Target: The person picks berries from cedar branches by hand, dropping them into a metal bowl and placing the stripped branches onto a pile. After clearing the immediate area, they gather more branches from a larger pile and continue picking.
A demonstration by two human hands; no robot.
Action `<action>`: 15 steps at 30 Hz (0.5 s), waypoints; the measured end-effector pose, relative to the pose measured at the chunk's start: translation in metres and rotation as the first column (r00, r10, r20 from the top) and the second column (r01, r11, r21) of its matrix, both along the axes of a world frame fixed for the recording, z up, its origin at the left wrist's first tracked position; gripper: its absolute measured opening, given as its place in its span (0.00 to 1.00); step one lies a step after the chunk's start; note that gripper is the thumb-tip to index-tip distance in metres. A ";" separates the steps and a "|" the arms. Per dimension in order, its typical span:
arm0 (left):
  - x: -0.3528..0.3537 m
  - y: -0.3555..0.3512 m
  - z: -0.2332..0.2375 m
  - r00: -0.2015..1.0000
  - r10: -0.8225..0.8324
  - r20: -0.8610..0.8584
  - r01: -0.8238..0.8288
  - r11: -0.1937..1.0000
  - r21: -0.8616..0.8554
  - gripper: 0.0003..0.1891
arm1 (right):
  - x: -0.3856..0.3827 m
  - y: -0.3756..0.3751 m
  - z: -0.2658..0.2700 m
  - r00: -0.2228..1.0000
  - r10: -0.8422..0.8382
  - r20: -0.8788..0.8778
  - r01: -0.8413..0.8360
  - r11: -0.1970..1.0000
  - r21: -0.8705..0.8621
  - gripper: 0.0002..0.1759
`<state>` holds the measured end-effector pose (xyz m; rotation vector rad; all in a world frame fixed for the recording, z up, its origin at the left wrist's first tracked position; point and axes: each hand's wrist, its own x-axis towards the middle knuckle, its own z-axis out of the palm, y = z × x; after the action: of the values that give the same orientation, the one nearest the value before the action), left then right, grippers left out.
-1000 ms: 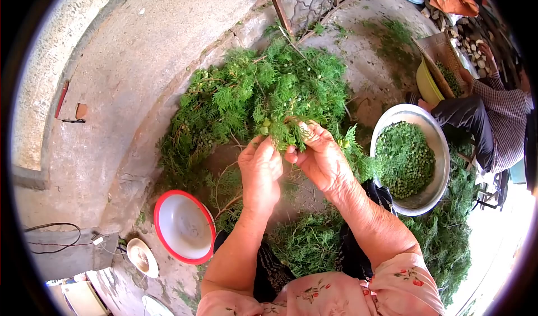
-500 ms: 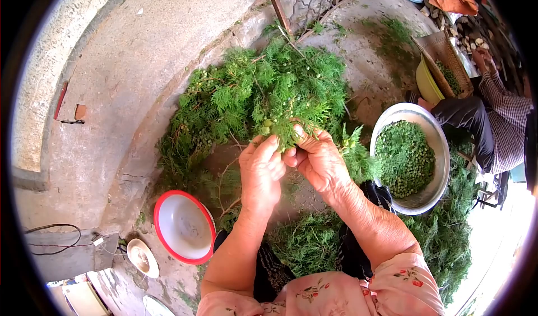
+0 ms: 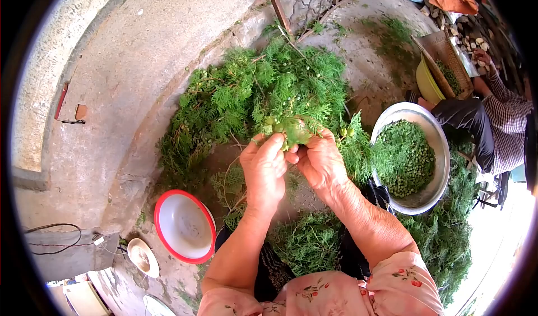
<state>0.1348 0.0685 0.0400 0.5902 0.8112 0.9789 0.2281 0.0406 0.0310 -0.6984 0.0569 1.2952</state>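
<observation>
1. Left hand (image 3: pixel 262 170) and small feathery green sprig (image 3: pixel 297 134) have shifted slightly toward 3 o'clock.
2. That sprig sits at 12 o'clock from both hands; left and right hand (image 3: pixel 322 164) pinch it with fingers drawn together, tips partly hidden.
3. It looks light, soft, springy; its stem probably gives the firmest hold.
</observation>
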 end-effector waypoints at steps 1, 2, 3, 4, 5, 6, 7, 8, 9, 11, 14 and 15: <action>0.000 0.000 0.000 1.000 -0.002 -0.016 0.002 1.000 -0.002 0.03 | 0.001 0.000 0.000 1.000 -0.001 0.003 0.001 1.000 -0.006 0.04; 0.000 -0.001 -0.002 1.000 0.000 -0.007 0.000 1.000 0.013 0.03 | 0.000 0.000 0.001 0.983 0.003 0.185 -0.001 1.000 -0.013 0.04; -0.002 -0.001 -0.006 1.000 0.002 0.001 -0.002 1.000 0.027 0.03 | -0.001 0.001 0.002 0.933 0.007 0.360 0.000 1.000 -0.019 0.05; -0.002 -0.002 -0.008 1.000 0.001 0.009 -0.002 0.999 0.041 0.04 | -0.001 0.001 0.003 0.852 0.011 0.523 0.003 1.000 -0.026 0.05; -0.002 -0.002 -0.006 1.000 0.005 -0.011 -0.005 0.999 0.054 0.04 | 0.000 0.001 0.004 0.847 0.041 0.530 -0.018 0.999 -0.048 0.06; -0.001 -0.002 -0.003 0.999 0.012 -0.030 -0.010 0.998 0.067 0.05 | 0.002 0.001 0.006 0.841 0.073 0.537 -0.041 0.997 -0.070 0.07; -0.002 -0.002 -0.002 0.999 0.019 -0.050 -0.015 0.997 0.080 0.05 | 0.003 0.001 0.007 0.834 0.105 0.542 -0.065 0.994 -0.093 0.08; -0.002 -0.002 -0.007 1.000 0.007 -0.026 -0.005 0.997 0.080 0.05 | 0.006 0.002 -0.004 0.898 0.114 0.425 -0.090 0.993 -0.076 0.13; -0.002 -0.004 -0.007 0.998 0.006 -0.055 0.000 0.994 0.108 0.04 | 0.005 0.002 -0.005 0.876 0.106 0.471 -0.080 0.994 -0.075 0.14; 0.000 -0.007 -0.005 0.993 0.001 -0.114 0.017 0.987 0.162 0.02 | 0.006 0.002 -0.004 0.825 0.086 0.559 -0.055 0.996 -0.073 0.16; -0.001 -0.009 -0.005 0.992 -0.014 -0.126 0.039 0.980 0.195 0.01 | 0.003 0.002 0.003 0.748 0.103 0.656 -0.010 0.989 -0.144 0.19; -0.001 -0.009 -0.005 0.992 -0.023 -0.122 0.046 0.980 0.191 0.01 | 0.002 0.001 0.007 0.775 0.144 0.615 -0.018 0.978 -0.207 0.20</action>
<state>0.1339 0.0595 0.0350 0.8347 0.8132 1.0043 0.2305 0.0416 0.0377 -1.2879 -0.4087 1.0853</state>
